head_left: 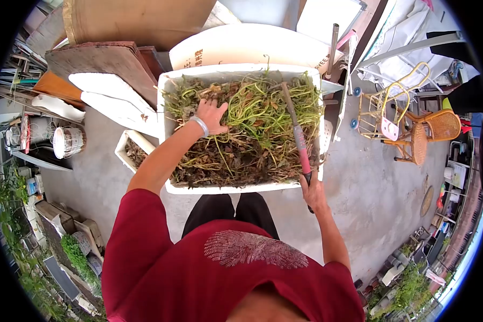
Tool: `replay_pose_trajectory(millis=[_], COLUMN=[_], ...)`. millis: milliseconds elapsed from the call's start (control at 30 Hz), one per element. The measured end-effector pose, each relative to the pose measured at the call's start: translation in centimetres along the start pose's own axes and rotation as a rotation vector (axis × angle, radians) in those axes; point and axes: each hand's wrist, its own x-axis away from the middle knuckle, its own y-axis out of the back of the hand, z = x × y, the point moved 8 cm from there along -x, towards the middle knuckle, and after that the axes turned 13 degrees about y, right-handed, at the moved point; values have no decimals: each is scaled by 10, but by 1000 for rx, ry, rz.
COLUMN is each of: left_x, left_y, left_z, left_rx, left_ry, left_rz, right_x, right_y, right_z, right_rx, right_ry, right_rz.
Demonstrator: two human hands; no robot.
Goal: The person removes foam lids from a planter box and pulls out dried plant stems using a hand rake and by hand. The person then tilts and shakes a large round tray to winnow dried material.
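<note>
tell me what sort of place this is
Probably an outdoor yard or patio used for storage and gardening. The signs are leafy plants along the edges, boards leaning together, and a white box full of plant stems.

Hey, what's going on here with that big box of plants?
A person is working over a large white box filled with green stems and dry brown plant matter. The left hand rests on the plants, though whether it grips any is unclear. The right hand holds a long tool by its dark lower end, and the tool's far end reaches over the greenery.
</note>
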Motion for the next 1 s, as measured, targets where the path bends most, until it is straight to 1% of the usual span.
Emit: replay_pose_trajectory(millis=[33,67,100,133,167,200,233,267,300,333,400,433,467,533,567,667,700,800,833,933,1000], left_x=[11,18,22,20,14,8,-4,-17,-33,-47,-63,-73,-80,-89,-93,-100,-101,-100,-99,-96,-85], left_y=[-5,-7,-14,-18,-23,-29,-29,-33,-37,-41,-40,-47,-51,-59,-62,-67,-65,-60,-56,-33,-11], left_z=[-6,-7,-7,-2,4,8,9,10,13,13,19,29,36,45,49,57,57,57,58,62,62], left_rx=[-44,-92,-100,-77,-55,-31,-32,-21,-10,-3,91,130,167,151,126,135,119,124,124,73,61], left_ry=[11,20,32,68,103,136,138,149,159,163,243,265,289,319,302,316,319,312,302,192,148], left_rz=[-14,-24,83,137,185,235,223,277,334,391,470,514,558,539,473,426,378,291,245,97,70], right_x=[11,17,22,24,14,4,-7,-19,-34,-46,-67,-82,-88,-95,-102,-102,-100,-96,-95,-89,-71], right_y=[-7,-18,-28,-37,-43,-54,-70,-76,-77,-81,-80,-69,-70,-73,-66,-75,-76,-82,-80,-55,-53], right_z=[-2,-8,-13,-16,-11,-17,-31,-37,-29,-35,-38,-18,-18,-22,-8,-18,-24,-37,-37,-4,-11], right_rx=[-28,-41,-56,-72,-123,-100,-74,-44,125,64,-48,-23,-66,-152,-94,-26,8,-7,-28,-141,-228], right_ry=[-2,-70,-138,-204,-201,-184,-167,-152,54,-53,-268,-254,-290,-354,-350,-291,-292,-308,-247,-304,-312], right_rz=[-25,-2,20,36,-7,-9,-13,-10,10,28,77,115,123,151,161,134,124,112,73,86,33])
